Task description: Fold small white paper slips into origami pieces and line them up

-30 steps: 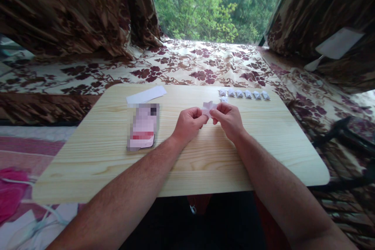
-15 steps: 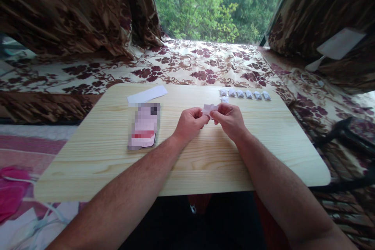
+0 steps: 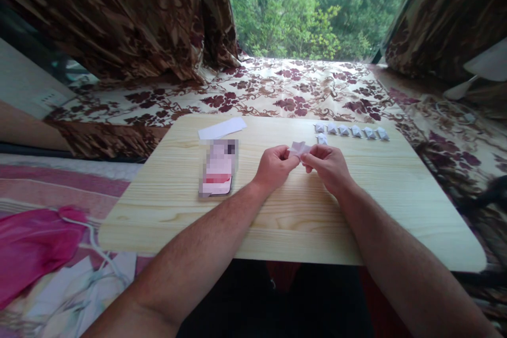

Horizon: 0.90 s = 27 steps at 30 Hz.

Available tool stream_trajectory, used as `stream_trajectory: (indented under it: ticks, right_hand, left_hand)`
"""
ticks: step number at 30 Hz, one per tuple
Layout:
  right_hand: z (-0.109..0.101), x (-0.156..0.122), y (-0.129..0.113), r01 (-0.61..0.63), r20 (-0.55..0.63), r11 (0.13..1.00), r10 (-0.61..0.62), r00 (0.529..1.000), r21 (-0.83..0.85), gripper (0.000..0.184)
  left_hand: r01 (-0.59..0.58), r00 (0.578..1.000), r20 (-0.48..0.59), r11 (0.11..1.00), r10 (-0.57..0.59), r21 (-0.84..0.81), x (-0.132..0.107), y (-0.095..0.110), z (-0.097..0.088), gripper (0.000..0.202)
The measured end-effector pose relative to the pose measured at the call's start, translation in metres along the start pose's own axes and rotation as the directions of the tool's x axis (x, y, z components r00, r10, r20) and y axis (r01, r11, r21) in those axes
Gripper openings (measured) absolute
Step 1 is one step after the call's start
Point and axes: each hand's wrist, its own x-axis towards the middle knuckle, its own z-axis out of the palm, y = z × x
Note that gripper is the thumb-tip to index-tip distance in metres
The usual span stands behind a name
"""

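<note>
White paper piece (image 3: pixel 298 148), creased and partly shaped by its look, is held between two hands over the table (image 3: pixel 277 227), at twelve o'clock from the tabletop's centre, taking the window (image 3: pixel 309 21) as twelve. Left hand (image 3: pixel 274 166) has the nine o'clock side pinched between thumb and fingers; right hand (image 3: pixel 328 162) has the three o'clock side pinched likewise. Both grips are closed down on the paper; the fold under the fingertips is too small for me to make out. Done, in my judgement: seven small folded items, all set down towards one o'clock. Six form a row (image 3: pixel 344 131), and a seventh item (image 3: pixel 322 138) lies near the row's left end, at that end item's six o'clock. Outstanding: the held piece looks flatter and more open than those laid out, so I judge it unfinished and not yet fit to join them. Flat white paper strips (image 3: pixel 222 128) lie at eleven o'clock, apparently unfolded; their number cannot be told. A phone (image 3: pixel 218 169), partly obscured, lies at ten o'clock, untouched by either hand.
</note>
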Motion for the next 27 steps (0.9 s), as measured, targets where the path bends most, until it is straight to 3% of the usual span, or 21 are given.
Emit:
stream_trajectory:
  ticks: [6,15,27]
  right_hand:
    - [-0.0013,-0.0005,-0.0001,0.026,0.007,1.0,-0.026,1.0,-0.007,0.015]
    - [-0.0014,0.0006,0.0001,-0.026,0.03,1.0,0.026,0.999,0.005,0.028]
    - [-0.0004,0.0004,0.0022,-0.069,0.053,0.978,0.06,0.997,0.198,0.034]
  left_hand:
    - [0.017,1.0,0.008,1.0,-0.017,0.0,0.0013,-0.0018,-0.0006,0.025]
    - [0.006,1.0,0.0,0.997,-0.006,-0.077,0.0036,-0.0037,-0.0023,0.02]
    - [0.031,0.999,0.05,0.968,-0.019,-0.251,0.0063,-0.0088,-0.0038,0.024]
